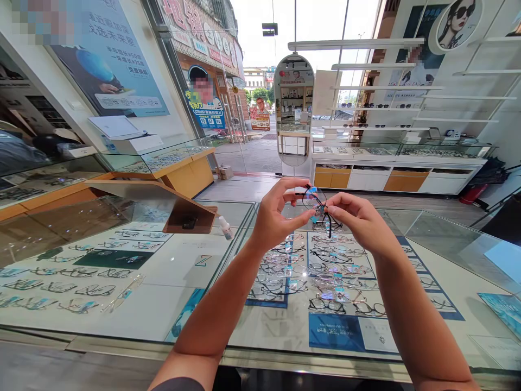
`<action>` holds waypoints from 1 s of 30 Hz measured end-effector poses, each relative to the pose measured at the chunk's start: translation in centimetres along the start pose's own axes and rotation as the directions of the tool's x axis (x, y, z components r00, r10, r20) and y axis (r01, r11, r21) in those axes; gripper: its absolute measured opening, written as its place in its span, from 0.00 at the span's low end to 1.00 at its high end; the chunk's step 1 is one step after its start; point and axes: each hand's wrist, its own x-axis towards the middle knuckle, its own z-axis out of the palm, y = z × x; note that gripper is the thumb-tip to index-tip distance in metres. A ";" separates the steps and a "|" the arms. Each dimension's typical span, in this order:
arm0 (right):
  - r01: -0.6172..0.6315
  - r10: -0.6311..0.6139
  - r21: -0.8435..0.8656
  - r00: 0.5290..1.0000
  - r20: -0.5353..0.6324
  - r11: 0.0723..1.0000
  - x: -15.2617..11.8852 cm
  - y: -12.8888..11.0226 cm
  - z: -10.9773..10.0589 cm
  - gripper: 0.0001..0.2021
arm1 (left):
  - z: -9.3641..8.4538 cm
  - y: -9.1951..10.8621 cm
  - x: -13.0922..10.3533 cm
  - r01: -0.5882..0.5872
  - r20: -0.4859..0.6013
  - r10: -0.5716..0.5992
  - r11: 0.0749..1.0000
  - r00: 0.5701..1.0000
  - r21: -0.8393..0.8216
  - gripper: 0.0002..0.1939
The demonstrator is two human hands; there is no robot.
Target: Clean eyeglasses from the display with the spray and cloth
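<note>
At the front of the clear glass case (285, 354), a flat blue-and-white card (336, 332) is lying inside. Over the case's back part, the left hand (279, 210) and the right hand (358, 218) are tightly pinching thin, black, round-rimmed glasses (319, 202); this pair is looking already picked up, not yet put down. Past the case, a tall oval mirror (295, 117) is standing.

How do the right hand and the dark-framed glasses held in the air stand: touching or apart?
Touching: the head view shows the right hand pinching the dark-framed glasses between thumb and fingers.
</note>
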 end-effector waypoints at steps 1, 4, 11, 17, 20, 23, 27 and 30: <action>-0.001 0.001 0.007 1.000 -0.004 1.000 0.0 0.0 0.0 0.14 | 0.1 -0.1 0.0 0.002 -0.001 -0.002 1.000 1.000 -0.006 0.29; 0.014 -0.013 0.022 1.000 -0.028 1.000 0.1 0.1 0.1 0.13 | 0.3 -0.1 0.0 0.015 -0.001 -0.015 1.000 1.000 -0.005 0.29; 0.056 -0.079 -0.108 0.971 -0.225 0.993 0.2 0.4 0.5 0.12 | 1.5 2.3 -0.6 -0.095 -0.270 0.216 0.912 0.938 0.400 0.13; 0.104 -0.300 -0.476 0.884 -0.357 0.873 -0.4 0.3 2.9 0.10 | 3.3 2.6 -1.5 0.283 -0.097 -0.273 0.952 0.957 0.120 0.13; 0.112 -0.370 -0.603 0.871 -0.323 0.790 -0.6 0.5 4.2 0.09 | 3.4 1.5 -1.4 0.460 -0.072 -0.463 0.886 0.884 -0.055 0.20; 0.086 -0.354 -0.648 0.887 -0.296 0.757 -0.6 0.9 4.9 0.09 | 3.0 0.5 -1.0 0.530 -0.030 -0.538 0.837 0.842 -0.132 0.23; 0.062 -0.284 -0.635 0.925 -0.253 0.770 -0.6 1.0 5.0 0.10 | 2.2 -0.6 -0.6 0.569 -0.018 -0.576 0.811 0.817 -0.133 0.22; 0.050 -0.238 -0.614 0.944 -0.228 0.787 -0.6 0.7 4.5 0.10 | 1.2 -1.6 -0.3 0.595 -0.004 -0.596 0.802 0.803 -0.051 0.20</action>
